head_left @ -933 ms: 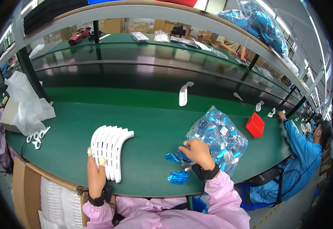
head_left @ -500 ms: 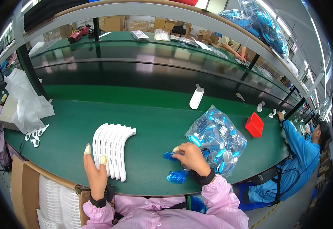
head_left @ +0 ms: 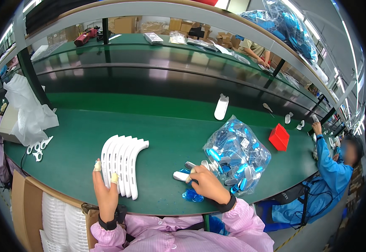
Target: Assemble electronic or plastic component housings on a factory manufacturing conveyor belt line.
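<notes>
On the near left of the bench [head_left: 73,168], the left hand [head_left: 106,194], loosely spread, touches slotted white curved strips [head_left: 125,166]; rightward, the right hand [head_left: 210,185] (crumpled blue film [head_left: 191,195] near it) pinches a white rounded piece [head_left: 180,176]. Beyond lies a clear plastic bag [head_left: 238,153].

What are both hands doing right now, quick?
Left hand: open, apparently touching the curved white pieces.
Right hand: closed, holding a small white piece.

1. A small white label [head_left: 244,143] sits on the clear plastic bag [head_left: 256,161]; its print is too small to read.
2. Pale lettering [head_left: 286,195] marks a dark item [head_left: 278,198] beside the co-worker in blue [head_left: 337,168], too small to read surely.
</notes>
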`<state>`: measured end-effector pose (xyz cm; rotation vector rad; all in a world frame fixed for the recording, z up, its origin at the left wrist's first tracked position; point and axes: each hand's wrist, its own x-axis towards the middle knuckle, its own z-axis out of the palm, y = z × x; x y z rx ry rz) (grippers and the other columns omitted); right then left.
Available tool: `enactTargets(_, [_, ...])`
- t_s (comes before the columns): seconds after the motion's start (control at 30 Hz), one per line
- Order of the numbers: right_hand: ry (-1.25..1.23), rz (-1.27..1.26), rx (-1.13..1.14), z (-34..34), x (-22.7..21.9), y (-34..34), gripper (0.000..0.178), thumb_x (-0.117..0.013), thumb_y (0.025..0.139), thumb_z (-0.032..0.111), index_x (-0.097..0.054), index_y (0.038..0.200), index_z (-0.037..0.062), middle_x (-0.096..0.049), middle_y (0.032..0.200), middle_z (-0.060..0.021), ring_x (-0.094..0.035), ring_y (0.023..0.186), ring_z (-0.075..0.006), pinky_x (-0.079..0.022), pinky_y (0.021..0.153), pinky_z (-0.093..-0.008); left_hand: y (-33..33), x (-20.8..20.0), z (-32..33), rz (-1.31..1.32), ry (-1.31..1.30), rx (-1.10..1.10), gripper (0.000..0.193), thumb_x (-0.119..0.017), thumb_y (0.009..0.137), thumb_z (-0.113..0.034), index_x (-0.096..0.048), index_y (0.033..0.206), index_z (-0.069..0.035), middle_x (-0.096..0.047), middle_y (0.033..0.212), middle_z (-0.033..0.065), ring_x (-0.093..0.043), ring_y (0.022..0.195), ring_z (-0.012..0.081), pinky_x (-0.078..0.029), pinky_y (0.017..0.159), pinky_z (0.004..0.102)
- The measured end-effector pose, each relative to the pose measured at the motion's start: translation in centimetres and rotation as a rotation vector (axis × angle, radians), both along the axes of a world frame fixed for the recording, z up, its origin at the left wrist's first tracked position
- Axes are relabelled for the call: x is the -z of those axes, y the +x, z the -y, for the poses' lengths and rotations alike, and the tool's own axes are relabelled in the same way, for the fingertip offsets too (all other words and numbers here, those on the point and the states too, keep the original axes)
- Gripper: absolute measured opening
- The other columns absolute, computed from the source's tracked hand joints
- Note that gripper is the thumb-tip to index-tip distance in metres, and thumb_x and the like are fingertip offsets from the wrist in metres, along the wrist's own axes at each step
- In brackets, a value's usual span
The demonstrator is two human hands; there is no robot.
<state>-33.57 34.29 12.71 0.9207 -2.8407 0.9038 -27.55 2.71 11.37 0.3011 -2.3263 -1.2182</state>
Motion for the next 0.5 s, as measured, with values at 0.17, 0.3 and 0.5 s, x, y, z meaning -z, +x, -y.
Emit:
enactTargets(0.17, [0.104,0.109,0.003,-0.9,0.3,1.9,0.016,-0.067,0.072,0.004,-0.068,0.088,0.0024,-0.062,0.080,-0.0125,-0.062,0.074,-0.0340,-0.050,0.067,-0.0402,0.1,-1.0,-0.5,0.017,0.049,0.031,0.056,-0.053,0.087,0.002,-0.035,0.140,0.004,-0.043,0.140,0.0182,-0.039,0.132,0.0281,-0.027,0.110,0.0362])
enactTargets(0.3, [0.116,0.172,-0.058,-1.7,0.6,3.1,0.016,-0.068,0.074,0.007,-0.068,0.090,0.0025,-0.064,0.083,-0.0124,-0.062,0.081,-0.0342,-0.050,0.070,-0.0414,0.2,-1.2,-0.9,-0.019,0.062,0.051,0.054,-0.053,0.086,0.002,-0.037,0.138,0.004,-0.044,0.139,0.0172,-0.040,0.130,0.0270,-0.028,0.109,0.0359])
enactTargets(0.5, [0.148,0.037,0.009,-0.6,-2.9,3.4,0.014,-0.070,0.076,0.011,-0.068,0.088,0.0038,-0.062,0.087,-0.0107,-0.060,0.086,-0.0300,-0.050,0.072,-0.0389,0.7,-2.4,-2.4,-0.153,0.112,0.037,0.043,-0.055,0.083,0.002,-0.048,0.125,0.005,-0.053,0.126,0.0166,-0.050,0.117,0.0284,-0.037,0.101,0.0362])
